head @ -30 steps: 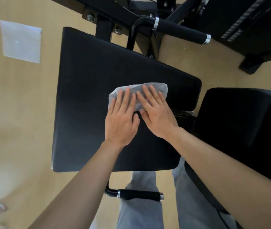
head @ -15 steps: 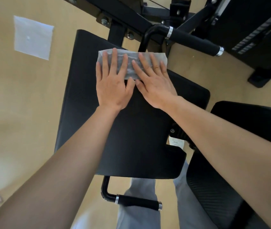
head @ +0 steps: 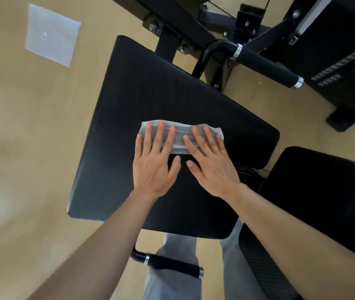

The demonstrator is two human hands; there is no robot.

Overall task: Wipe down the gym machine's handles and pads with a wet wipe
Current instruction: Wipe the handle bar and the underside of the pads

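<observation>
Big flat black pad [head: 128, 109], finely ribbed vinyl look. Thin, crinkly wet wipe [head: 177, 146] lies stretched across it under both sets of fingertips: left hand [head: 153, 165] and right hand [head: 212, 167] flat, fingers spread straight, pressing down, gripping nothing.

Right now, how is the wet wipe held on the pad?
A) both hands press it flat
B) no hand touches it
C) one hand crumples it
A: the left hand and the right hand both lay straight fingers on the wet wipe, flat on the pad.
</observation>
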